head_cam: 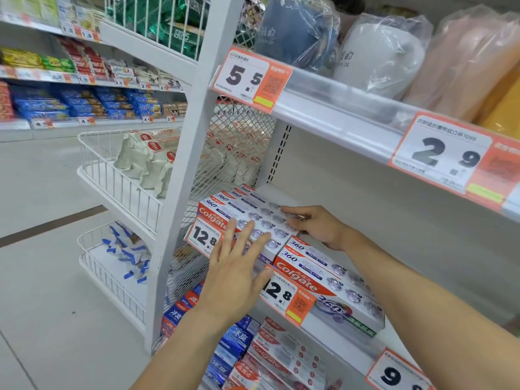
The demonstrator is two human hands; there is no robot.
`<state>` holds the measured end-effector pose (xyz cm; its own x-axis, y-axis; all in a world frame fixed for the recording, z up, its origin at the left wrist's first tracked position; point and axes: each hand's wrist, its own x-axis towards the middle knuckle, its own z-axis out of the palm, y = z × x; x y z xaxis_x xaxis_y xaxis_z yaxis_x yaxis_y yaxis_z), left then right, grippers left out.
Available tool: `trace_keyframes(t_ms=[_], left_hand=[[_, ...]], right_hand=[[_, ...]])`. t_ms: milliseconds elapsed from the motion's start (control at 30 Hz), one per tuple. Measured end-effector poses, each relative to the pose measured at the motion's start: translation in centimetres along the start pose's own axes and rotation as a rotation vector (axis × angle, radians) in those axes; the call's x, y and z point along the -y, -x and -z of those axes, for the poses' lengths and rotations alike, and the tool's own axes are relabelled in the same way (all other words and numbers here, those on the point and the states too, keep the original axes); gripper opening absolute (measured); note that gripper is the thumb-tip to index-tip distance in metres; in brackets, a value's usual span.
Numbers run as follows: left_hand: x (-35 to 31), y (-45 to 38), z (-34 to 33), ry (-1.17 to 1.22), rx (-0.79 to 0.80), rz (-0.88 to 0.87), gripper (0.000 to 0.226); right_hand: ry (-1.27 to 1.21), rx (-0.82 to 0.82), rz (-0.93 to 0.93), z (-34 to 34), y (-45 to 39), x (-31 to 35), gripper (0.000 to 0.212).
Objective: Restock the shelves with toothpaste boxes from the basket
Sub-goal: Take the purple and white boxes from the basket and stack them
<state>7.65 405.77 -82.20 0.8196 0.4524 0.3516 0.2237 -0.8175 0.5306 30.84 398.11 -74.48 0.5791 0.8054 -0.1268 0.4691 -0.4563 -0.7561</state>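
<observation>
Left hand (233,266) over price tag (204,237)

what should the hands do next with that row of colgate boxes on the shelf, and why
Probably nudge the left group of Colgate boxes back and square. The left hand lies flat on their front by the 12.8 price tag, and the right hand rests at their right ends. The group looks angled against the second Colgate group beside it, and the shelf behind is bare.

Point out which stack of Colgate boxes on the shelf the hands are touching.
The left stack, by the white upright. Both the left hand and right hand rest on it; the right stack lies untouched.
</observation>
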Motion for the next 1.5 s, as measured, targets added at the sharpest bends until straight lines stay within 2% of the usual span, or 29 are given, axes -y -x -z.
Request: trace_keyframes(t_ms=[167,300,367,433,500,567,667,767,867,967,1067,1133,1267,1333,1367,1433,1500], left_hand=[[0.1,0.0,-0.5,-0.009,-0.027,-0.004,0.06],[-0.3,-0.1,-0.7,0.016,-0.052,-0.004,0.061],[-0.7,-0.2,-0.7,0.052,-0.113,-0.024,0.061],[-1.5,-0.1,-0.4,0.119,-0.251,-0.047,0.055],[-2.8,0.4,0.3,0.221,-0.412,-0.08,0.039],[-4.1,1.1,0.9,0.331,-0.451,-0.116,0.02],[-5.5,2.8,0.3,0.433,-0.239,-0.159,0.004],[-6.8,5.8,-2.7,0.379,-0.028,-0.206,0.001],[-8.6,10.1,-6.9,0.233,0.268,-0.241,0.01],[-9.9,13.7,-10.9,0.114,0.581,-0.277,0.018],[-10.6,17.0,-14.6,0.072,0.753,-0.223,0.014],[-10.8,20.0,-17.1,0.073,0.854,-0.124,0.013],[-10.2,27.6,-22.1,0.099,1.084,0.109,0.022],[-10.0,31.4,-24.2,0.118,1.164,0.235,0.031],[-9.8,33.4,-25.3,0.138,1.198,0.297,0.034],[-9.4,36.9,-27.3,0.174,1.206,0.388,0.038],[-9.5,38.3,-27.6,0.193,1.14,0.417,0.04]], right_hand=[[0.019,-0.015,-0.013,0.0,0.0,-0.3,0.038],[0.171,-0.009,-0.01,0.0,0.9,0.7,0.04],[0.24,-0.128,0.066,-0.4,1.8,1.3,0.039],[0.183,-0.297,0.162,-1.0,3.7,2.4,0.033],[0.125,-0.428,0.271,-1.7,7.0,3.4,0.021],[0.088,-0.444,0.358,-2.6,11.6,3.4,0.019],[-0.023,-0.364,0.34,-4.7,19.9,0.9,0.022],[-0.06,-0.239,0.163,-7.4,26.9,-3.7,0.015],[0.006,0.017,-0.064,-10.5,31.3,-10.0,0.008],[0.116,0.227,-0.265,-13.4,34.1,-16.4,0.021],[0.282,0.365,-0.401,-15.5,36.4,-21.1,0.017],[0.303,0.348,-0.487,-16.7,37.9,-23.9,0.022],[0.216,0.194,-0.627,-18.9,41.8,-28.5,0.022],[0.169,0.154,-0.701,-19.8,44.2,-30.3,0.042],[0.161,0.155,-0.721,-20.1,45.1,-30.9,0.045],[0.192,0.203,-0.757,-21.0,46.0,-32.0,0.048],[0.211,0.286,-0.763,-21.9,45.8,-32.5,0.042]])
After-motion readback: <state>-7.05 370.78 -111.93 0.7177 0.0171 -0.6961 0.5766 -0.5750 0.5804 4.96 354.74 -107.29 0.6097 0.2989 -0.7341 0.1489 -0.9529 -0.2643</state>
